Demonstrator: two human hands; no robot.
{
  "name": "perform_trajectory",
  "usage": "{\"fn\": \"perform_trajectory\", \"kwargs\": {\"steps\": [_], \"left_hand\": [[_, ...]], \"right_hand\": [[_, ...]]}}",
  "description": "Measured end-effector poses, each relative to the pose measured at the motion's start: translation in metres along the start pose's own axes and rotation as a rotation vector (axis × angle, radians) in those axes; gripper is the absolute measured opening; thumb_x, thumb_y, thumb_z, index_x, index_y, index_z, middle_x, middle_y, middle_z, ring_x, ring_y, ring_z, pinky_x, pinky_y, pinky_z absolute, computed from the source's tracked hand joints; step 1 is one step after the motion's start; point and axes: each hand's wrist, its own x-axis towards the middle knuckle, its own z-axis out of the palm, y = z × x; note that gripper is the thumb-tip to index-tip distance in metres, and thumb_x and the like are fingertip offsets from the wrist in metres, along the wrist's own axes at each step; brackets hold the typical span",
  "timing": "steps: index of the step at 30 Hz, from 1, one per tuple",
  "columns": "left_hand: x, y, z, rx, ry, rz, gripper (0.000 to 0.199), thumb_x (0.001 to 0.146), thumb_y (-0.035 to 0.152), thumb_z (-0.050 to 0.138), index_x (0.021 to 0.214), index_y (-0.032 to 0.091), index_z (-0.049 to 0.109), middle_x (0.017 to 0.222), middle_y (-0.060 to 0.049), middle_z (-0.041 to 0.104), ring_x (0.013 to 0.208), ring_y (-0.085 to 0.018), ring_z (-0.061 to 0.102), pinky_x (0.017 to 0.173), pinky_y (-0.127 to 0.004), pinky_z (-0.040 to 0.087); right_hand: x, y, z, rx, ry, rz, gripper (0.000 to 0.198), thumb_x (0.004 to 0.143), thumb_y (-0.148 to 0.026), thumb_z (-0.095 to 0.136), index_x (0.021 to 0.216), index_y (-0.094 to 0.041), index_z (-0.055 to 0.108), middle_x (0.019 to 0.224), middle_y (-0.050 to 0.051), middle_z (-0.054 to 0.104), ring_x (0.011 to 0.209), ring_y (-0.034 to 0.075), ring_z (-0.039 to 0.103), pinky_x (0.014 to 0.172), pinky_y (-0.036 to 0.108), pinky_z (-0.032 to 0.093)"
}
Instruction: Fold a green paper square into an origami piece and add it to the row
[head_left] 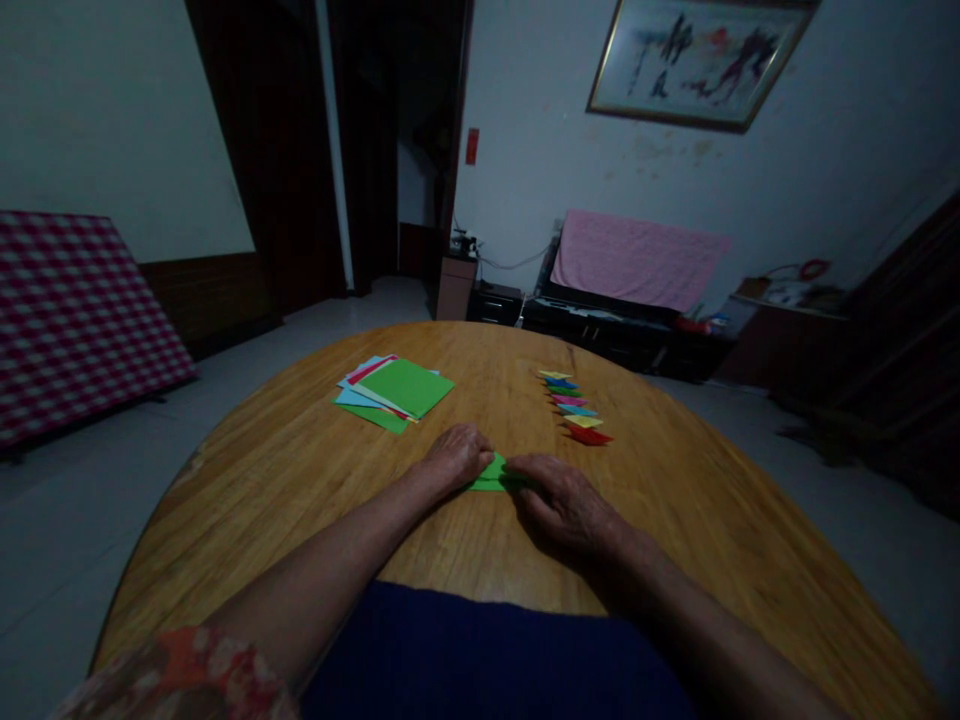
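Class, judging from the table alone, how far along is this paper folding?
Done: a row of small folded pieces lies to the right. In hand: left hand and right hand press a green sheet flat. Left: a stack of unfolded coloured sheets.

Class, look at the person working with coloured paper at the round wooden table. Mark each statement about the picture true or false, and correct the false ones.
1. Both hands rest on a green paper. True: the left hand and right hand press the green paper on the table.
2. The stack of sheets has a red sheet on top. False: the stack of sheets has green on top.
3. A row of small folded pieces lies beyond the right hand. True: folded pieces.
4. The right hand holds scissors. False: no scissors show.
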Motion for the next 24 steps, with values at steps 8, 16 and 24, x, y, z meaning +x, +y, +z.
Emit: {"fn": "perform_trajectory", "kwargs": {"steps": [8, 16, 24], "left_hand": [[0.005, -0.010, -0.004, -0.070, -0.070, 0.111, 0.024, 0.078, 0.021, 0.049, 0.077, 0.017, 0.072, 0.066, -0.003, 0.065, 0.062, -0.013, 0.052, 0.059, -0.024, 0.032], [0.006, -0.013, -0.007, -0.104, -0.131, 0.109, 0.026, 0.077, 0.022, 0.050, 0.086, 0.018, 0.074, 0.073, -0.004, 0.069, 0.066, -0.014, 0.055, 0.061, -0.025, 0.034], [0.003, -0.007, -0.014, -0.077, -0.164, 0.096, 0.022, 0.079, 0.023, 0.049, 0.074, 0.017, 0.070, 0.066, -0.001, 0.064, 0.059, -0.012, 0.049, 0.057, -0.024, 0.031]], "right_hand": [[0.012, 0.012, 0.022, -0.017, -0.038, -0.117, 0.030, 0.084, -0.013, 0.046, 0.111, -0.018, 0.058, 0.108, 0.009, 0.059, 0.101, 0.021, 0.052, 0.092, 0.038, 0.042], [0.007, 0.008, 0.019, -0.022, -0.046, -0.107, 0.028, 0.089, -0.018, 0.042, 0.110, -0.018, 0.061, 0.105, 0.010, 0.059, 0.099, 0.020, 0.053, 0.091, 0.039, 0.044], [-0.012, 0.014, -0.002, -0.040, 0.017, 0.081, 0.026, 0.089, -0.020, 0.042, 0.079, -0.018, 0.066, 0.078, 0.006, 0.064, 0.073, 0.016, 0.058, 0.069, 0.031, 0.046]]}}
